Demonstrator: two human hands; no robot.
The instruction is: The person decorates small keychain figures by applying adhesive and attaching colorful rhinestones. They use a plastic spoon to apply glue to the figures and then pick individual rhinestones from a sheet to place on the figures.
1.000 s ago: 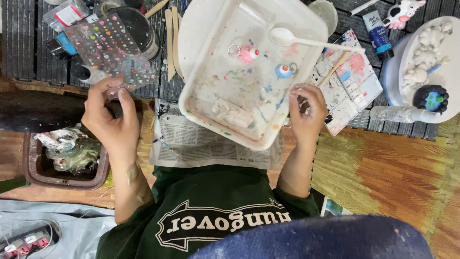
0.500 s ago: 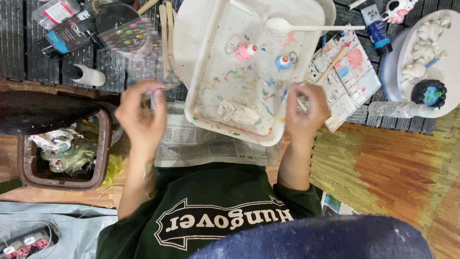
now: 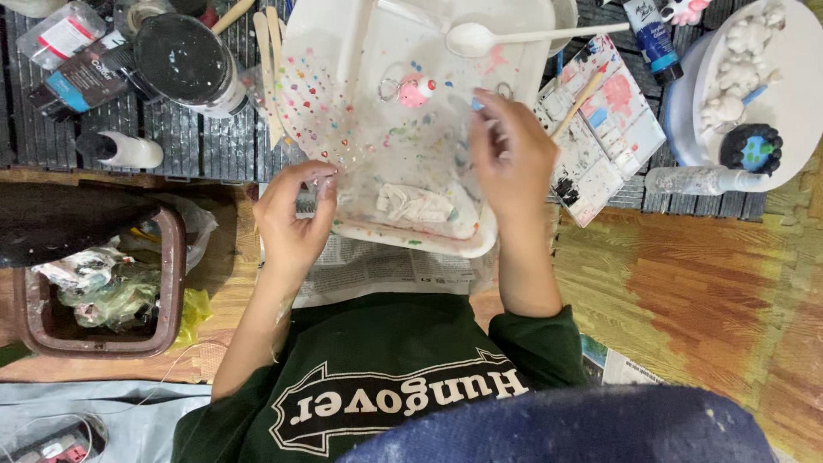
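from up here i'd keep the white tray (image 3: pixel 514 39) flat on the newspaper (image 3: pixel 377 266), the left hand (image 3: pixel 291 219) pinching the clear gem sheet (image 3: pixel 330 103) over its left side, the right hand (image 3: pixel 513 154) nipping something tiny beside the pink charm (image 3: pixel 415 90).

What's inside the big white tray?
Inside the white tray sit a small pink figurine, a white spoon, a crumpled white wipe and colourful paint specks. The right hand covers part of it.
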